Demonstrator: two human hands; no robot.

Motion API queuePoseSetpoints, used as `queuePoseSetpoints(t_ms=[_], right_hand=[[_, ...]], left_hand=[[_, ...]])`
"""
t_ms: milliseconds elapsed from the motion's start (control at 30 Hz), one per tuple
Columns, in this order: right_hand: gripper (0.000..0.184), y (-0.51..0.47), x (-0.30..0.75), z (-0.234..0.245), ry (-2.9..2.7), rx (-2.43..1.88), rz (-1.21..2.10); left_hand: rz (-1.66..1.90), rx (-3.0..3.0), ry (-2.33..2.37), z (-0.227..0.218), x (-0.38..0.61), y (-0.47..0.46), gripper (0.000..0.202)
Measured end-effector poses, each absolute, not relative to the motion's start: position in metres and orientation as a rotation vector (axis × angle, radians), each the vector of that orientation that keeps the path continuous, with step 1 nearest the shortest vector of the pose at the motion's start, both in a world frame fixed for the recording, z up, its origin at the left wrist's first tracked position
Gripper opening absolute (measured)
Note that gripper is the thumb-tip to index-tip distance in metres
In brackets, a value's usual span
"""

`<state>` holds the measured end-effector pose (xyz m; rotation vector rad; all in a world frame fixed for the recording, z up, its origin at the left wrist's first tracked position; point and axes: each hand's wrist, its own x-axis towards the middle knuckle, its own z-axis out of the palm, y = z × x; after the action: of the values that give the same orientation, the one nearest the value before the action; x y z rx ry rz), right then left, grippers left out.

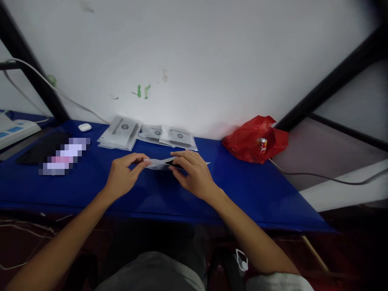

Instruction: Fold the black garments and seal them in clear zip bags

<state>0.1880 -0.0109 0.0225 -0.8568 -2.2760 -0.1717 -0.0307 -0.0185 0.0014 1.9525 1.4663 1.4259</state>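
Over the blue table, a whitish frosted plastic bag [156, 163] is stretched between my two hands, seen nearly edge-on. My left hand [125, 173] pinches its left end between thumb and fingers. At the other end my right hand [194, 171] is closed around the bag, fingers on top and thumb below. Something dark shows at the bag's gap beside my right fingertips; its kind cannot be made out. Just behind my hands lie a stack of printed frosted bags [119, 133] on the left and more such bags [178, 137] to the right.
A red plastic bag [251, 141] sits at the back right of the blue table [230, 194]. On the left are a white rounded case [85, 127], a blurred-out phone-like item [65, 157], a black flat item [33, 151] and a power strip [18, 133]. A white wall stands behind.
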Motion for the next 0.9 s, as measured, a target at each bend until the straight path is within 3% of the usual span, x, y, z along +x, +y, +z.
queuePoseSetpoints(t_ms=[200, 600, 800, 900], right_hand=[[0.015, -0.010, 0.200, 0.023, -2.369, -0.917, -0.280], [0.018, -0.005, 0.208, 0.026, -2.415, -0.959, -0.072], [0.011, -0.009, 0.203, 0.032, -2.328, -0.945, 0.006], [0.017, -0.013, 0.192, 0.041, -2.235, -0.882, -0.006]], left_hand=[[1.418, 1.972, 1.432, 0.002, -0.032, -0.018, 0.021], [1.401, 2.089, 1.383, -0.001, -0.037, -0.019, 0.021], [1.519, 1.879, 1.439, -0.003, -0.031, -0.020, 0.016], [1.500, 1.842, 1.413, -0.001, -0.025, -0.023, 0.016]])
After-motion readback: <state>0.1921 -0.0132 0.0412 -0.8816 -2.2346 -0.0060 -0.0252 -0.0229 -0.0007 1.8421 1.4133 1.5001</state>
